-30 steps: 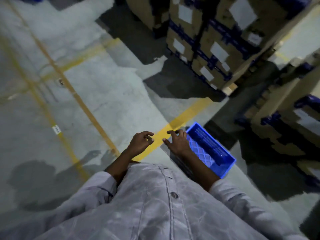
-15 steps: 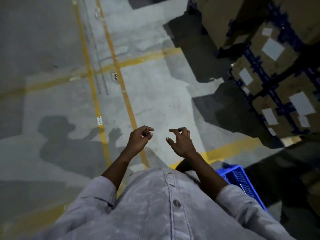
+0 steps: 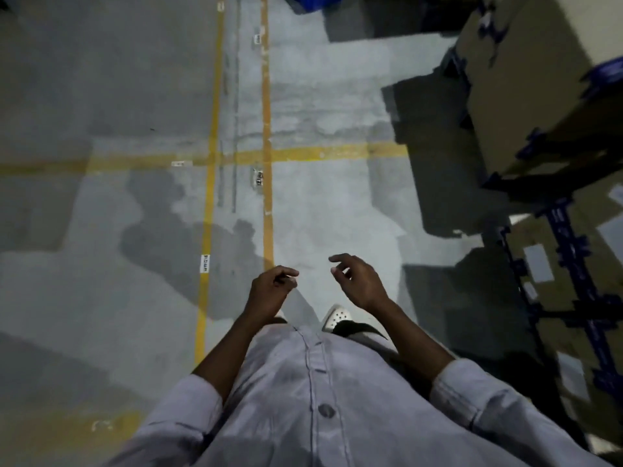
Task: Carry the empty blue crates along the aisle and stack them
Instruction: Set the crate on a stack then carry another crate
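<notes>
Blue crate far fwd of grips

Light: dim, cool, from above. Brightest: floor patch just right of the yellow crossing. Shadows: person's shadow left of and nearer than the crossing, soft-edged; block shadow of cartons well right of it, hard-edged. Left hand, right hand: underexposed, nearer than the crossing, outlines soft. Cartons: blurred, stretched by wide-angle distortion. Grain throughout.
</notes>
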Motion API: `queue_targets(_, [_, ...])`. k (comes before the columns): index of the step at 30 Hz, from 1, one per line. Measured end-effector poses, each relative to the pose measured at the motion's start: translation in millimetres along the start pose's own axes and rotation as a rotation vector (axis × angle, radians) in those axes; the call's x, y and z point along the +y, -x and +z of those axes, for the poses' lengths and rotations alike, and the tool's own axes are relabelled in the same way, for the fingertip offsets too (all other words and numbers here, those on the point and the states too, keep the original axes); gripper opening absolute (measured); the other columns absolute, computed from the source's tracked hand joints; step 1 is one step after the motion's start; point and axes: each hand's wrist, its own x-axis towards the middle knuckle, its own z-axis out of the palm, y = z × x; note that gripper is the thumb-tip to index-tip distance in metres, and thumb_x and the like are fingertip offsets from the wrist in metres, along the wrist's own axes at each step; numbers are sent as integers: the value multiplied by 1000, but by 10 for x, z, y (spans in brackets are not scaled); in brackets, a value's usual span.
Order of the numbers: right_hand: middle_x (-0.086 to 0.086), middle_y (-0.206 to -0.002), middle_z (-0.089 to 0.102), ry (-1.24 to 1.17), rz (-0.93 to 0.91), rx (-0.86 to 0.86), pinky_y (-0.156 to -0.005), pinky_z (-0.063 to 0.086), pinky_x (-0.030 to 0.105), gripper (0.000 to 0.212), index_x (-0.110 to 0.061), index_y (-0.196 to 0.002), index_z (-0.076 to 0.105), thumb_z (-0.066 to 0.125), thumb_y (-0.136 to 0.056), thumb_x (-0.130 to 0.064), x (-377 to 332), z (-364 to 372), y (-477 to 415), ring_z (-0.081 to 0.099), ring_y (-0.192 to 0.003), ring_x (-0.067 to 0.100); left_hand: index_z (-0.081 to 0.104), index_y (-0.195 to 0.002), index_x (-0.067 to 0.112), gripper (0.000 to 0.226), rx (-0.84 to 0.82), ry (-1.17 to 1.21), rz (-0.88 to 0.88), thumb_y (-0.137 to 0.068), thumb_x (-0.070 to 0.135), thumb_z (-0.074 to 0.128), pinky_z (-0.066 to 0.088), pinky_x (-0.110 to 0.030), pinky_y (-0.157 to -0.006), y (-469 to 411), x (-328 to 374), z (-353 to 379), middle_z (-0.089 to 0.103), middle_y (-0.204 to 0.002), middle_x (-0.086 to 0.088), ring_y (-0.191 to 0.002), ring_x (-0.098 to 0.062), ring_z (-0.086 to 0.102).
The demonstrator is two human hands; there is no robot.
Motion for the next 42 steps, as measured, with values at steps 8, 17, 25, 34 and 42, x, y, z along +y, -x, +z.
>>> queue_targets(8, [-12, -89, 79, -73, 50, -213, -82, 64, 49, 30, -44, -115, 77, 60, -95, -58, -113, -541, -1716, 76, -77, 11, 81, -117, 0, 17, 41, 311, -286, -107, -4, 68, 50, -24, -52, -1470, 756, 53, 80, -77, -15, -56, -19, 67])
queue_targets(17, [-7, -87, 81, -136, 103, -92, -71, 59, 37, 15, -35, -113, 79, 67, -109, -28, -788, -1222, -4175, 75, -69, 13, 81, -115, 12, 14, -12, 312, -218, -108, 5, 71, 47, -29, -59, -4255, 1801, -924, 82, -84, -8, -67, -24, 66])
queue_targets(25, [-6, -88, 80, -257, 154, 21, -77, 60, 33, 16, -35, -115, 80, 66, -110, -30, -1331, -1752, -5677, 74, -71, 17, 82, -121, 9, 19, -74, 242, -187, -107, 7, 70, 46, -31, -62, -5931, 2626, -1463, 83, -103, -22, -75, -23, 68])
queue_targets(34, [-7, -89, 82, -270, 166, 22, -75, 60, 37, 17, -40, -107, 81, 68, -107, -28, -1323, -2208, -8030, 76, -75, 15, 83, -115, 11, 19, -93, 236, -258, -105, 3, 69, 47, -32, -61, -7964, 3121, -1447, 83, -95, -18, -69, -23, 68])
queue_targets(42, [-10, -85, 81, -197, 74, 101, -75, 60, 34, 16, -33, -112, 80, 65, -109, -28, -1727, -3393, -10600, 76, -68, 13, 80, -109, 13, 24, 50, 248, -248, -104, -4, 65, 42, -25, -51, -10038, 4230, -1679, 80, -88, -15, -60, -18, 63])
